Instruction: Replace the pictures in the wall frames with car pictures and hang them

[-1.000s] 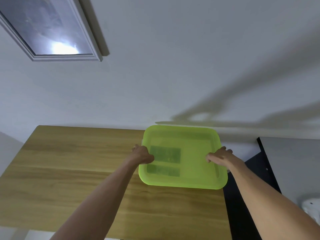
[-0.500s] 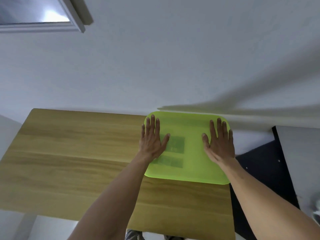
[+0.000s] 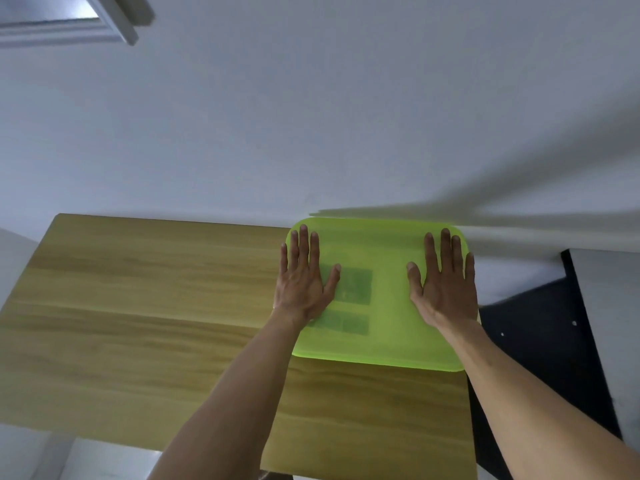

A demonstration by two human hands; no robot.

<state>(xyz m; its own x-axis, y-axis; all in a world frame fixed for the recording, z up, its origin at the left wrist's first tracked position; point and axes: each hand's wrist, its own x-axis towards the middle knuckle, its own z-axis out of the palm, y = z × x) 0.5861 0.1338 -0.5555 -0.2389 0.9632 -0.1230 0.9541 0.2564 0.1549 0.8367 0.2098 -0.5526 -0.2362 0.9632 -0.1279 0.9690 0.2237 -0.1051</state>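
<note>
I am pressing my left hand and right hand flat, fingers straight and lightly spread, on the green tray at the wooden table's right end, keeping pressure even, wall frame hanging upper left.

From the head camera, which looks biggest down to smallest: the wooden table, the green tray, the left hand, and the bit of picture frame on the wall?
1. Wooden table
2. Green tray
3. Left hand and picture frame: unsure. Only the frame's corner shows, and it hangs farther away, so the two look about alike.
</note>
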